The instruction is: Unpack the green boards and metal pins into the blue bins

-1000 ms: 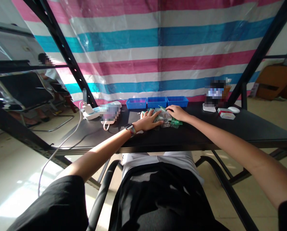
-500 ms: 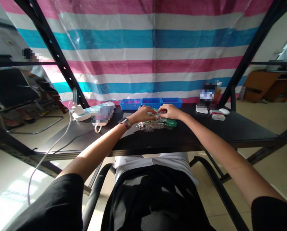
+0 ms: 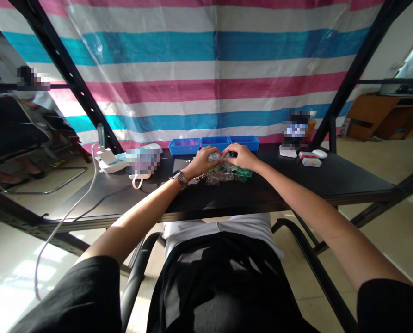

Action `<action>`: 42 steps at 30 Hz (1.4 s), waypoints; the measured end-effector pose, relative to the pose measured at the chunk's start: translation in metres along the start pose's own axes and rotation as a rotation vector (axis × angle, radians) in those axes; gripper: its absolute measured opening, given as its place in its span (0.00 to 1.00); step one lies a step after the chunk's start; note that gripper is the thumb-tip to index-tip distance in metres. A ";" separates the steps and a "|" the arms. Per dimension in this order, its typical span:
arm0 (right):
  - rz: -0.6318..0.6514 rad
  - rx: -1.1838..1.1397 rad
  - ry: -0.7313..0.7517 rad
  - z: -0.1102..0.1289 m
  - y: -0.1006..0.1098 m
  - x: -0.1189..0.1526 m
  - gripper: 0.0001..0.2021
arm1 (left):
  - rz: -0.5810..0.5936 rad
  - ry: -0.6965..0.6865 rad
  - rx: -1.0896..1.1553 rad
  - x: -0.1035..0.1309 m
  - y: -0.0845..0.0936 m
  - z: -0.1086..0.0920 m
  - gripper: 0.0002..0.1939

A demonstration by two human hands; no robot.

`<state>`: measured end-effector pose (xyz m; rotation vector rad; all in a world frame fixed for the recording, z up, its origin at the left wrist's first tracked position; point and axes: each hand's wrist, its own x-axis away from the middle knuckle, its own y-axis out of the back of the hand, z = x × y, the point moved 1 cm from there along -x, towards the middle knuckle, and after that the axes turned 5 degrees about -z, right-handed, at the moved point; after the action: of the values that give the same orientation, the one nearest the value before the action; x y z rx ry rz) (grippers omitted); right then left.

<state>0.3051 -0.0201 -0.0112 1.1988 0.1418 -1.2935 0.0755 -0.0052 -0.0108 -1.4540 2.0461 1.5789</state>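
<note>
My left hand (image 3: pixel 206 159), with a band at its wrist, has its thumb and fingers pinched on a small clear plastic bag (image 3: pixel 213 157). Fingertips of my right hand (image 3: pixel 240 156) meet it from the other side, closed at the same bag. What lies inside the bag is too small to make out. Just below both hands spreads a pile of clear bags (image 3: pixel 217 177) with metal-looking bits at its left. Green pieces (image 3: pixel 244 172) show at the right of the pile, partly under my right hand.
Three blue bins (image 3: pixel 215 143) stand in a row behind my hands on the black table (image 3: pixel 261 189). A white power strip (image 3: pixel 111 164) with a cord sits at left. To the right are a small red-and-white box (image 3: pixel 310 159) and a phone-like screen (image 3: pixel 294 132). Someone sits far left.
My hands have risen slightly off the pile and drawn closer, fingertips now meeting at the bag. The whole view has shifted a little.
</note>
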 end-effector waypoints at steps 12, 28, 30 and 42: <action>-0.080 -0.607 -0.340 0.013 -0.007 -0.001 0.24 | -0.163 0.219 0.517 0.001 0.003 -0.006 0.25; -0.184 -0.520 -0.341 0.021 -0.002 -0.002 0.22 | -0.236 0.169 0.407 0.000 0.010 -0.012 0.23; -0.185 -0.534 -0.360 0.024 -0.001 -0.001 0.23 | -0.221 0.187 0.401 0.001 0.011 -0.014 0.23; -0.228 -0.605 -0.356 0.027 -0.001 0.001 0.21 | -0.209 0.317 0.681 0.002 0.014 -0.014 0.20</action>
<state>0.2905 -0.0402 -0.0008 0.4385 0.3864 -1.4982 0.0692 -0.0184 0.0028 -1.6138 2.1777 0.5000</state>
